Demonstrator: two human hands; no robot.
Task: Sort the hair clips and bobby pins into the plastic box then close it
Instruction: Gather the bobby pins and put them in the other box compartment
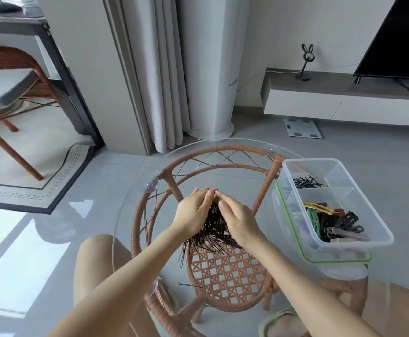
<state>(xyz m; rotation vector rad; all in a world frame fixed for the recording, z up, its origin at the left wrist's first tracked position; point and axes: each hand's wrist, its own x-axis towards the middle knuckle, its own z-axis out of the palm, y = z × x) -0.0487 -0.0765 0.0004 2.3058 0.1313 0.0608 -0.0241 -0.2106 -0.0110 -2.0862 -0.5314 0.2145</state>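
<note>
A heap of dark bobby pins (210, 235) lies on the round glass tabletop (135, 203). My left hand (193, 212) and my right hand (240, 222) cup the heap from both sides, fingertips meeting at its far end. Whether either hand grips pins is hidden. A single bobby pin (190, 285) lies apart near the front. The clear plastic box (378, 229) stands at the right, with bobby pins (306, 182) in its far compartment and coloured hair clips (332, 222) in its near one. Its green-rimmed lid (339, 260) lies under it.
The glass top rests on a wicker frame (222, 152) with a woven lower shelf (227, 273). My bare knees show beneath the glass. A wicker chair (6, 76), a curtain (159, 69) and a low TV cabinet (344, 100) stand beyond.
</note>
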